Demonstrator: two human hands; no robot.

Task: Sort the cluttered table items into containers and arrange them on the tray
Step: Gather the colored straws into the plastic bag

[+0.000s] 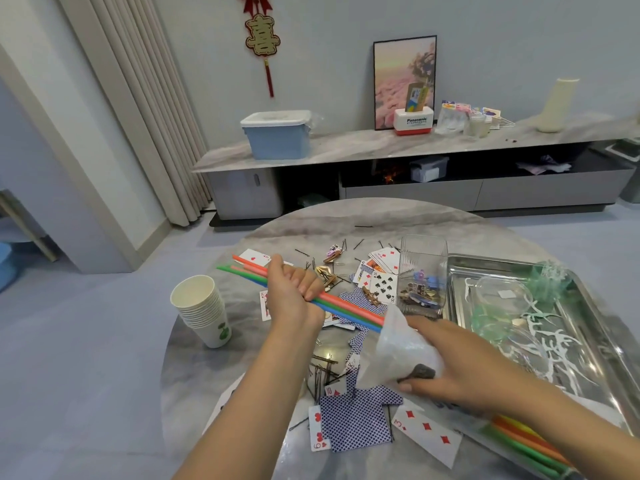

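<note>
My left hand [292, 289] is wrapped tight around a bundle of coloured straws [341, 306], fingers curled over the top and thumb underneath, so the orange, green and blue ones stay together as one stick instead of fanning out. I hold them slanting from 10 o'clock down toward 4 o'clock because that line points straight into the mouth of the clear plastic bag [403, 344]. My right hand [460, 372] pinches that bag near its lower end, fingers closed on the film, keeping it stretched and its opening turned toward the straw tips. The tips sit just at or inside the mouth; the film is cloudy, so I cannot tell how far in they are.

A second lot of straws [526, 445] lies at 5 o'clock under my right forearm, near the front corner of the steel tray [599, 327]. The tray sits at 3 o'clock, already carrying clear lidded cups and white and green cut-outs, which is where sorted things end up. The tall clear container [422, 271] stands just beside the tray's left edge, holding small clips and trinkets.

Playing cards [356, 424] and black hairpins [322, 368] lie scattered across the middle of the round table [346, 216], from 12 to 6 o'clock, so most of the sorting looks undone. The stack of paper cups [202, 306] waits at 9 o'clock, apart from the clutter, handy as further containers.
</note>
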